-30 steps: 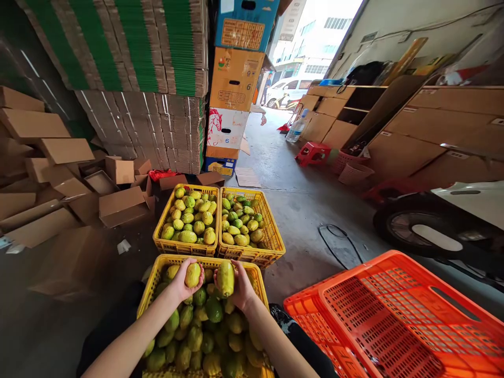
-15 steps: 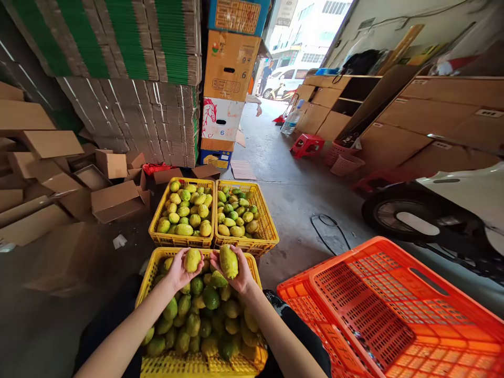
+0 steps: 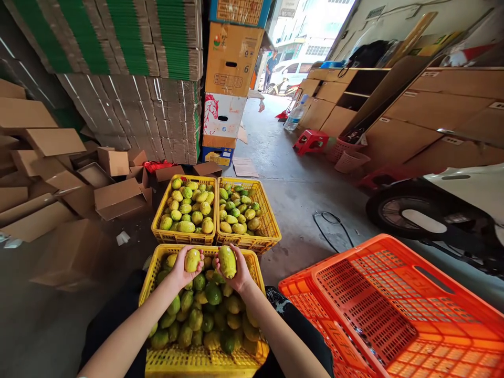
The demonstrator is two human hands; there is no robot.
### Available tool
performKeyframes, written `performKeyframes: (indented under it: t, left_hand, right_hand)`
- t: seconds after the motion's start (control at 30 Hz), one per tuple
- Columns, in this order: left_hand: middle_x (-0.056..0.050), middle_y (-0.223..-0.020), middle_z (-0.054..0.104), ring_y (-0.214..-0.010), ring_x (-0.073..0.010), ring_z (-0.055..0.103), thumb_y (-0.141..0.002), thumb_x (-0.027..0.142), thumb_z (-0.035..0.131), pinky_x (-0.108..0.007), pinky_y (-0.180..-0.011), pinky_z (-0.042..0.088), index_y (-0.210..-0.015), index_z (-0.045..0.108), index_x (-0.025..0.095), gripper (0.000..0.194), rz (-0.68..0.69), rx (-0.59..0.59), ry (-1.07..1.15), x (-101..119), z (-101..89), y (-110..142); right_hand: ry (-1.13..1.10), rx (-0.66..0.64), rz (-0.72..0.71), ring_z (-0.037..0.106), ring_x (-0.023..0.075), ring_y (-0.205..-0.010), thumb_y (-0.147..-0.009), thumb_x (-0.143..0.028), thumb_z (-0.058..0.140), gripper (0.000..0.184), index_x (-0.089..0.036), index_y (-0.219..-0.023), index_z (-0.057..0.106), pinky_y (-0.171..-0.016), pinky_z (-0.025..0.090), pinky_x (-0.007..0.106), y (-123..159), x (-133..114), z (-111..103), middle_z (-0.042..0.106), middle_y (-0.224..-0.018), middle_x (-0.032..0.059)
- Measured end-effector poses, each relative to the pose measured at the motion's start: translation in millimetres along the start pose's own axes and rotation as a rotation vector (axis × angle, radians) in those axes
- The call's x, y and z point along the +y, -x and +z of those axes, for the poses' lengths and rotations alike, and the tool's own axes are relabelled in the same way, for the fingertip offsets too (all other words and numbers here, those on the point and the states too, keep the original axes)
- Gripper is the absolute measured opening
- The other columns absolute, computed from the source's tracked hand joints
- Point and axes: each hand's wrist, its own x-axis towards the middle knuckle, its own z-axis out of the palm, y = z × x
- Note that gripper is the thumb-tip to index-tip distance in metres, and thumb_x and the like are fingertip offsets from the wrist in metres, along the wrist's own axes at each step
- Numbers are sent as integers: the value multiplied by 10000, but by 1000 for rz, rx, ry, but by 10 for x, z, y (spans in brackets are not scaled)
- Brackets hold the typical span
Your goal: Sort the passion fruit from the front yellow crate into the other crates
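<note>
My left hand (image 3: 186,266) is closed around a yellow lemon (image 3: 192,260), holding it above the near yellow crate (image 3: 153,262). A larger yellow-green lemon (image 3: 227,261) is held upright in my right hand (image 3: 238,274), a short gap from the other one. Beneath both hands, a heap of green and yellowish lemons (image 3: 196,318) fills the near crate, which sits between my legs. Just beyond it stand two more yellow crates: the left one (image 3: 185,240) holds mostly yellow lemons, the right one (image 3: 271,226) a mix of green and yellow.
An orange crate (image 3: 366,310) lies to my right, with a parked scooter (image 3: 417,215) behind it. Cardboard boxes (image 3: 118,197) are scattered at left below stacked flat cartons (image 3: 129,115). A black cable (image 3: 333,223) and a red stool (image 3: 310,142) are on the floor. One person (image 3: 270,68) stands outside.
Both hands still hold the same lemons, with the right-hand one turned slightly more upright. The view has shifted a little, moving the crates slightly rightward.
</note>
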Motion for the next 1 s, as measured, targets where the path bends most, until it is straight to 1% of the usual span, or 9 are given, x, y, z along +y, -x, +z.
performKeyframes:
  t: [0.17,0.23,0.3,0.4,0.5,0.57,0.73,0.87,1.0]
  left_hand:
    - [-127,-768,696,-661,-206,691,-939,227,392,-320,-592,603,-1053,628,70,305,69,19,70,10,-9,-44]
    - [-138,-833,719,-754,-224,724,-946,181,402,-358,-687,632,-1088,618,71,281,113,17,119,12,14,-38]
    - [-139,-855,722,-786,-216,730,-975,200,421,-338,-713,639,-1069,612,74,248,136,-6,149,13,43,-14]
    - [-93,-753,686,-693,-169,699,-986,251,468,-276,-658,634,-976,602,102,202,130,-9,127,7,69,31]
    - [-66,-725,667,-652,-154,683,-941,222,519,-261,-615,627,-935,586,129,115,111,0,60,-16,63,44]
    - [-79,-778,691,-645,-153,687,-900,195,547,-243,-577,612,-948,585,128,90,89,0,16,-37,51,32]
    - [-29,-689,610,-474,-75,543,-885,189,535,-140,-406,442,-880,585,126,81,54,-91,-32,-77,40,0]
    - [-14,-654,566,-456,-67,516,-955,253,496,-134,-398,407,-811,566,134,199,44,-107,-37,-82,49,-18]
    - [-19,-622,574,-431,-69,501,-992,315,476,-141,-384,398,-790,565,134,285,14,-9,-84,-84,37,-56]
  right_hand:
    - [55,-116,-68,697,298,-907,-716,-395,671,271,-219,-917,626,-739,610,450,15,-20,67,718,-875,101]
    - [20,-117,-99,698,292,-911,-723,-366,686,268,-211,-935,633,-737,613,439,30,-34,85,721,-909,111]
    - [-50,-84,-123,696,244,-812,-755,-373,704,253,-199,-926,637,-677,613,364,56,-49,94,718,-875,100]
    - [-158,-39,-124,667,177,-690,-793,-389,690,241,-184,-911,640,-633,603,277,94,-60,100,701,-801,69]
    - [-182,-52,-167,694,202,-777,-752,-323,691,250,-192,-958,641,-722,624,328,87,-42,92,711,-851,61]
    - [-174,-56,-169,694,202,-781,-727,-288,690,252,-205,-959,634,-709,623,331,48,-15,69,713,-863,54]
    - [-268,90,-58,638,131,-623,-815,-323,635,141,-196,-866,603,-566,571,215,-61,49,-31,663,-722,24]
    - [-288,180,-44,617,139,-581,-894,-393,565,211,-192,-842,602,-521,557,219,-81,57,-58,647,-677,36]
    - [-238,146,-61,621,146,-576,-905,-420,566,230,-201,-845,600,-524,564,242,-78,59,-33,657,-685,29]
